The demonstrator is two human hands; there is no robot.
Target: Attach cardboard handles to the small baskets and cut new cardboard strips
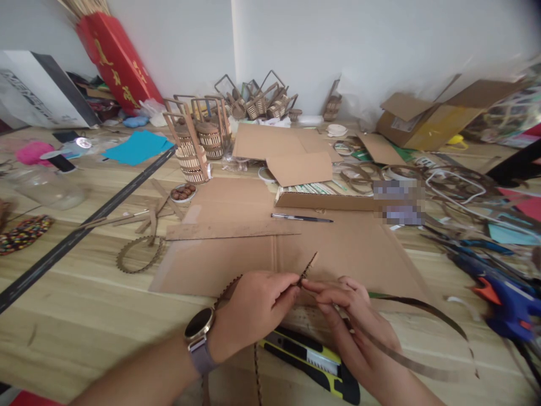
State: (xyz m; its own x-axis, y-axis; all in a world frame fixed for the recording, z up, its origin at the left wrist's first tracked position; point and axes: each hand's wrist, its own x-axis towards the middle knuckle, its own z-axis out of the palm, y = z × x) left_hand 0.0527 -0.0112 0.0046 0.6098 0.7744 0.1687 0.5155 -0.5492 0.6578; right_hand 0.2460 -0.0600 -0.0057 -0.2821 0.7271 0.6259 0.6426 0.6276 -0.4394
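Note:
My left hand, with a watch on its wrist, pinches a narrow corrugated cardboard strip, its tip pointing up and away. A toothed length of strip also curves behind this hand. Close against the pinch are the closed fingertips of my right hand. A thin brown paper strip runs through the right hand and trails to the right, with another loop beside it. Below the hands lies a yellow and black utility knife, partly covered by them. A flat cardboard sheet is under the work.
A pen and a long cardboard piece lie ahead. Small woven baskets stand at the back. A blue glue gun and pliers are on the right. A bowl of brown beads sits left of the sheet.

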